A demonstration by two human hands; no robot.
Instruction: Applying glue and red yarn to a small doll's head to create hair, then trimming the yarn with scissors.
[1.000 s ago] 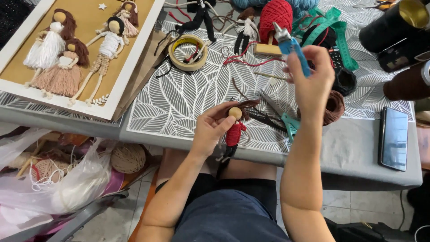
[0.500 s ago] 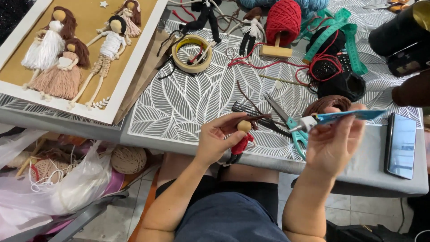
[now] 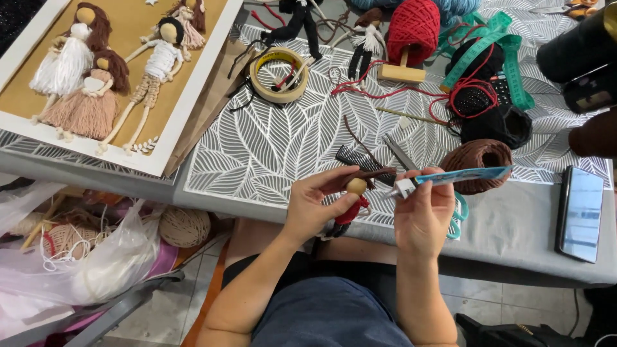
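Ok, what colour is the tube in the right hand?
Light blue tube with a white cap, held in the right hand; the head view shows it.

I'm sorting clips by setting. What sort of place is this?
Likely a home craft table for doll making: yarn spools, a framed board of finished dolls, and a measuring tape.

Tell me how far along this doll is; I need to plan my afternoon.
Done: the small doll already has a wooden bead head and a red yarn body. In hand: the left hand holds it with brown strands across the head, while the right hand points a blue glue tube at it. Left: the strands lie loose, not shaped like the framed dolls.
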